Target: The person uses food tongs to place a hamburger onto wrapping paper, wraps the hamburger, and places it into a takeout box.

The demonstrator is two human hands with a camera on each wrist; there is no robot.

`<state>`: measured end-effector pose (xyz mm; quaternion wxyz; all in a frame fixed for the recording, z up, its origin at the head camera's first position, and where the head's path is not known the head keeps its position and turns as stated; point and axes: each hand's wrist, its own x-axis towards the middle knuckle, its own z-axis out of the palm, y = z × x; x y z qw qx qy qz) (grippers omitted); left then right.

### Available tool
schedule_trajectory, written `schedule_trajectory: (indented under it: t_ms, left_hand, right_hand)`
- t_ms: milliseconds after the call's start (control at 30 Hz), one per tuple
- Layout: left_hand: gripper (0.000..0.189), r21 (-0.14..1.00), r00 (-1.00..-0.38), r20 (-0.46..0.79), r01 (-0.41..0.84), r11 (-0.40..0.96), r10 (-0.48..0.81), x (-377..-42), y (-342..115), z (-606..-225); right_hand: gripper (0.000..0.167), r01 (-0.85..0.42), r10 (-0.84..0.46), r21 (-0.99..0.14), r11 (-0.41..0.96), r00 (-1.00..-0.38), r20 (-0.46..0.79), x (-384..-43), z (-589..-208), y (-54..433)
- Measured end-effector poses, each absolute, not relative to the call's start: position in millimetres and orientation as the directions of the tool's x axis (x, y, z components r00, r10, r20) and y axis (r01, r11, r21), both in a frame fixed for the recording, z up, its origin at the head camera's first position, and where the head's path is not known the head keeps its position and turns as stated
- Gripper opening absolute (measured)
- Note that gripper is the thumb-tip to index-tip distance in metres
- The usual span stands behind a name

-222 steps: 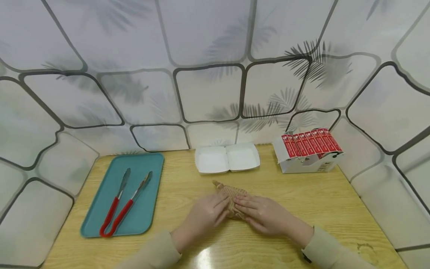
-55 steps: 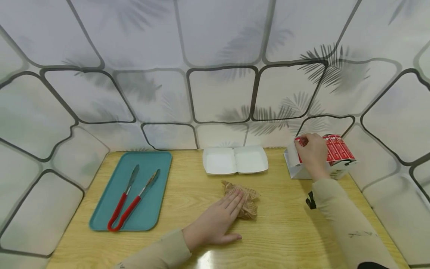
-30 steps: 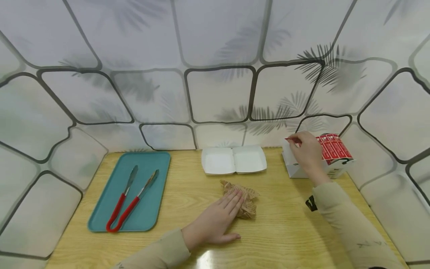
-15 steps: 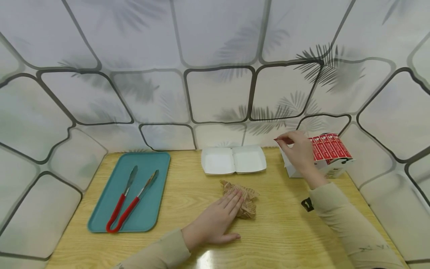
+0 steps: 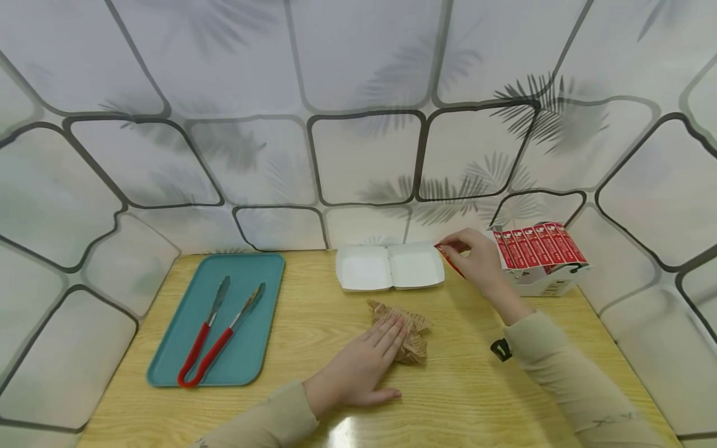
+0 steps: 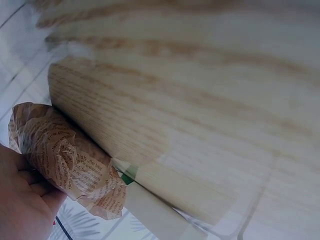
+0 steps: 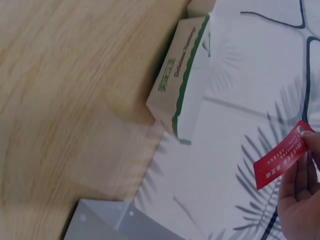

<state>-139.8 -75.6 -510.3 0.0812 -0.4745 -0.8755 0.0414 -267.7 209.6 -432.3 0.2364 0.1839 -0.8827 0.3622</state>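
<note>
Hands apart: the right hand (image 5: 476, 261) pinches a red sticker (image 7: 280, 157), just pulled clear of its box (image 5: 532, 286) beside the open carton (image 5: 411, 270), so it looks ready to use. The left hand (image 5: 358, 367) rests, fingers straight, on the paper bundle (image 5: 412, 350).

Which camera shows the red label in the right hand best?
The right wrist view: the red label shows its printed face. The head view shows a slanted sliver; the left wrist view doesn't clearly show it.

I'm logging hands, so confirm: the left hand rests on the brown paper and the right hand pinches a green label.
The right hand pinches a red label, not green, as the right wrist view shows; the left hand rests on the brown paper.
</note>
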Motion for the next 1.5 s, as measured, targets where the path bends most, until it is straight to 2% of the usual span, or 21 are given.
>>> schedule_trajectory:
  t_ms: [367, 600, 1133, 1500]
  left_hand:
    - [0.102, -0.163, -0.536, 0.112, 0.821, 0.548, 0.837, -140.7, -76.1, -510.8]
    - [0.101, -0.159, -0.535, 0.109, 0.822, 0.546, 0.838, -141.2, -76.2, -509.8]
    - [0.101, -0.186, -0.533, 0.107, 0.819, 0.543, 0.839, -140.7, -75.8, -508.5]
    - [0.102, -0.178, -0.522, 0.120, 0.826, 0.535, 0.845, -140.6, -76.0, -510.1]
  right_hand:
    - [0.011, -0.520, -0.292, -0.631, 0.575, -0.851, 0.436, -259.9, -444.7, 185.0]
    - [0.010, -0.557, -0.401, -0.625, 0.547, -0.830, 0.388, -253.3, -450.8, 168.9]
    - [0.011, -0.510, -0.544, -0.686, 0.518, -0.816, 0.196, -243.3, -462.2, 139.1]
    - [0.009, -0.543, -0.627, -0.690, 0.478, -0.761, 0.164, -244.6, -469.6, 132.8]
